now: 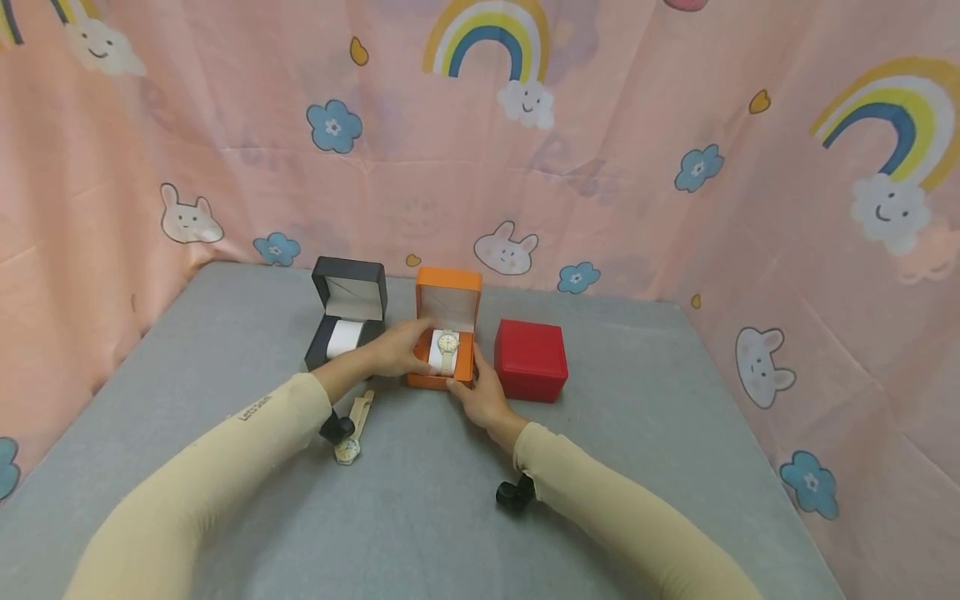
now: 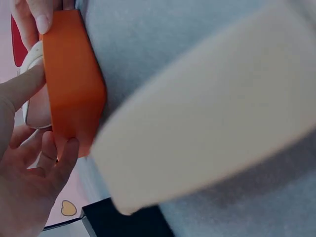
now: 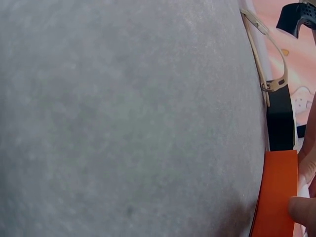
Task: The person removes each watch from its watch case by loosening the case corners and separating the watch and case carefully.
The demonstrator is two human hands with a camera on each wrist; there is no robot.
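Behind left grip (image 1: 397,348) | orange box (image 1: 466,356) | left side partly hidden

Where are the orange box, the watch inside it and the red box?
Orange box (image 2: 74,76): left wrist view, on its outer wall.
Watch (image 1: 447,343): head view, on its dial.
Red box (image 1: 531,352): head view, on the top of its lid.

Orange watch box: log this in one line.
orange watch box open; wristwatch on white cushion inside; left hand, right hand on box
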